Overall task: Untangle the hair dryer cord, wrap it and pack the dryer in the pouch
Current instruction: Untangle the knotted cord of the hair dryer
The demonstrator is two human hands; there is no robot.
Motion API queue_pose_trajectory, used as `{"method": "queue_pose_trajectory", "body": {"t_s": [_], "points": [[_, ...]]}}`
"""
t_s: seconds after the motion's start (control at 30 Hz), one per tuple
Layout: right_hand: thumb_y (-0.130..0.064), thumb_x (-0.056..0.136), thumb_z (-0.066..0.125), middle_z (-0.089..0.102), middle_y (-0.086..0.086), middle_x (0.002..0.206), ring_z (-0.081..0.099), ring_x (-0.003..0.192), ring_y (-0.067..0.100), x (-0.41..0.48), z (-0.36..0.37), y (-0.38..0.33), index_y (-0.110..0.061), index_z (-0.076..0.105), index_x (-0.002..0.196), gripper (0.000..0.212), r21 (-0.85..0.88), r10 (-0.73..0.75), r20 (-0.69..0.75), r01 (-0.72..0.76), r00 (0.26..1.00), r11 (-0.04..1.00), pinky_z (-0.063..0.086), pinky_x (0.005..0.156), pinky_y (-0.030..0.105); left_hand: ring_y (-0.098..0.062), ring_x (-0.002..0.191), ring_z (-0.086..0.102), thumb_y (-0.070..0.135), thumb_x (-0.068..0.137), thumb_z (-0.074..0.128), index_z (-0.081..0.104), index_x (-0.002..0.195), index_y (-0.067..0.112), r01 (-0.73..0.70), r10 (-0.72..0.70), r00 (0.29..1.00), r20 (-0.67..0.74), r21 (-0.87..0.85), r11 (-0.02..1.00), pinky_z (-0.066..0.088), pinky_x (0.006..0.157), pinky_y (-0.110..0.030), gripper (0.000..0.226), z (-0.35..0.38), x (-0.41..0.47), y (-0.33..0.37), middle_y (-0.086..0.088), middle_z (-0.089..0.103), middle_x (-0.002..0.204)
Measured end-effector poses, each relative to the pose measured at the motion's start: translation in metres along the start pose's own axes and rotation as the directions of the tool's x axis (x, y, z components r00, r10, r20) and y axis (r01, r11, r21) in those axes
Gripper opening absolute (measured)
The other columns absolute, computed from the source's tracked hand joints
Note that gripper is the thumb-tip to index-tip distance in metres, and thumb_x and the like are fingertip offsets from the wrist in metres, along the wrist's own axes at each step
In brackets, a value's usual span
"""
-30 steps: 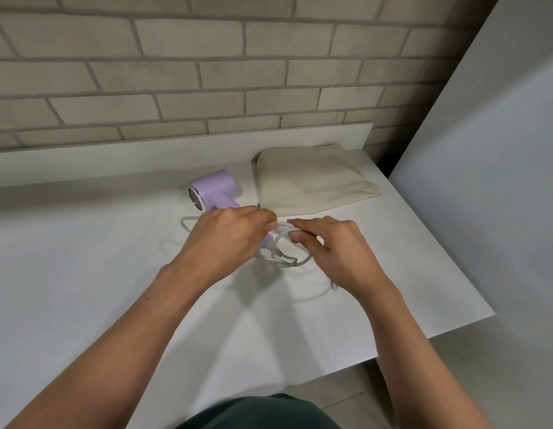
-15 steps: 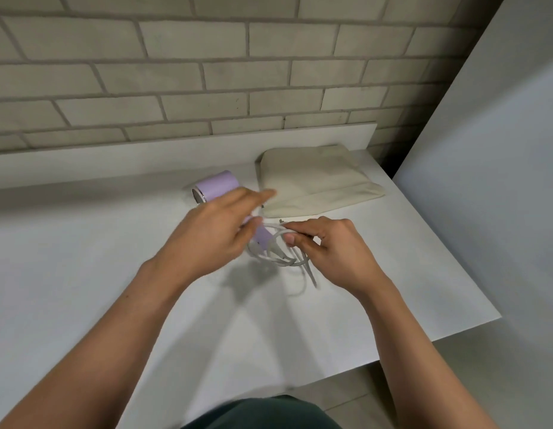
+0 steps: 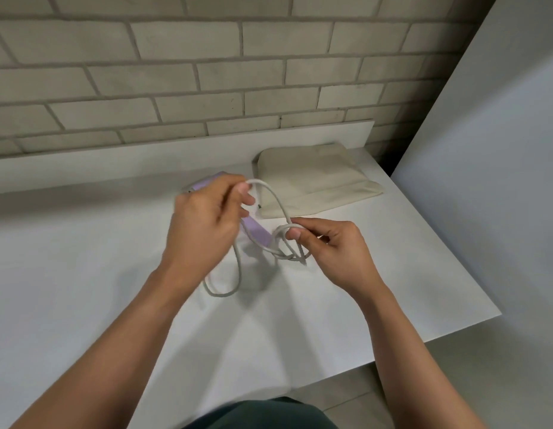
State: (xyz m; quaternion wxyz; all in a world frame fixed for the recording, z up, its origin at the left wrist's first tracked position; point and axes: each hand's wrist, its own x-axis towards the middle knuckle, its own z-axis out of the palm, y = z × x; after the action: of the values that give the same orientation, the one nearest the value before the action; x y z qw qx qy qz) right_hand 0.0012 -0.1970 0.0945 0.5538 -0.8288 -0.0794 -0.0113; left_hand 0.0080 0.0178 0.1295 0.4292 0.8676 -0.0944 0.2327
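Cord [image 3: 220, 295] sits knotted just in front of the pouch [image 3: 312, 178], left hand [image 3: 204, 224] pinching up a loop, right hand [image 3: 331, 246] pinching the tangle beside the dryer [image 3: 256, 233], so IMO untangling's mid-way, w/ wrapping & packing not yet started.

Matt cloth pouch [image 3: 312, 181], smooth lilac plastic dryer [image 3: 258, 233] — smooth cord [image 3: 270, 196], matt white table [image 3: 83, 274], rough brick wall [image 3: 207, 72]
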Motion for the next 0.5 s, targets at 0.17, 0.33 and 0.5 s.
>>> {"method": "queue_pose_trajectory", "body": {"t_s": [0.17, 0.33, 0.5], "points": [[-0.028, 0.099, 0.069, 0.075, -0.006, 0.084, 0.056, 0.070, 0.010, 0.001, -0.001, -0.010, -0.037, 0.080, 0.097, 0.015, -0.013, -0.035, 0.028, 0.036, 0.999, 0.999, 0.041, 0.063, 0.019, -0.016, 0.095, 0.073, 0.027, 0.105, 0.053, 0.070, 0.111, 0.030, 0.080, -0.106, 0.986, 0.129, 0.189, 0.979, 0.057, 0.086, -0.039, 0.018, -0.018, 0.004, -0.028, 0.014, 0.076, 0.096], [-0.028, 0.099, 0.068, 0.074, -0.015, 0.094, 0.062, 0.095, 0.018, 0.001, -0.004, -0.005, -0.057, 0.072, 0.082, 0.034, -0.137, -0.042, 0.068, 0.051, 0.997, 0.989, 0.051, 0.084, 0.035, -0.027, 0.132, 0.052, 0.019, 0.100, 0.061, 0.038, 0.157, 0.024, -0.266, 0.154, 0.933, 0.325, 0.336, 0.903, 0.052, 0.099, -0.047, 0.062, -0.009, 0.004, -0.031, 0.000, 0.051, 0.152], [-0.028, 0.098, 0.071, 0.074, -0.026, 0.097, 0.062, 0.099, 0.012, 0.001, -0.009, -0.004, -0.047, 0.078, 0.102, 0.020, -0.165, -0.062, 0.094, 0.077, 0.994, 0.983, 0.049, 0.089, 0.030, -0.033, 0.142, 0.046, 0.021, 0.099, 0.055, 0.046, 0.153, 0.021, -0.586, 0.445, 0.803, 0.396, 0.393, 0.708, 0.038, 0.116, -0.050, 0.056, 0.007, 0.013, -0.024, -0.009, 0.045, 0.158]]}}
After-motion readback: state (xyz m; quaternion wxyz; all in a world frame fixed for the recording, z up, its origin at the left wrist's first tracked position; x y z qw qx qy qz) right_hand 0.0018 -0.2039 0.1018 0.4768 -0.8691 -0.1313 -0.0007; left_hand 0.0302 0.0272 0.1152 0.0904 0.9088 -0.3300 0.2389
